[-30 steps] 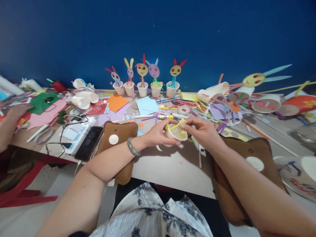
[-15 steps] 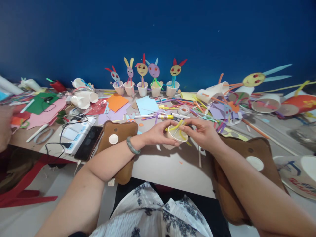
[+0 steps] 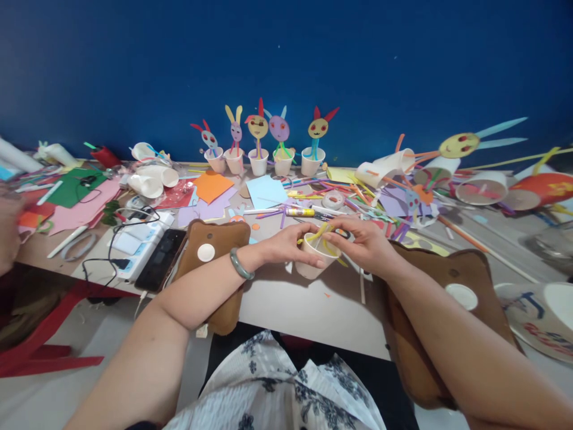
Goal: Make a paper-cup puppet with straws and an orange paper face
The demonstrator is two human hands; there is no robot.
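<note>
My left hand (image 3: 299, 245) is wrapped round a white paper cup (image 3: 311, 270), which tilts a little over the table. Yellow pipe cleaners (image 3: 323, 229) stand in the cup's mouth, and one end pokes out past its right side. The fingers of my right hand (image 3: 358, 242) pinch a yellow pipe cleaner at the rim. Behind the cup lie a yellow glue stick (image 3: 299, 212) and a roll of clear tape (image 3: 332, 200). How the pipe cleaners are fixed inside the cup is hidden.
Several cups with paper bunny faces (image 3: 258, 161) line the blue wall. Brown cushioned pouches (image 3: 215, 269) flank my arms. A white power strip (image 3: 145, 242) and a phone (image 3: 161, 260) lie left. Toppled cups (image 3: 483, 186) are at right. Another person's hand (image 3: 9, 227) shows at far left.
The cup has tipped slightly, so more of its outer side shows below my left fingers. My right fingers have shifted a little left along the yellow pipe cleaner.
</note>
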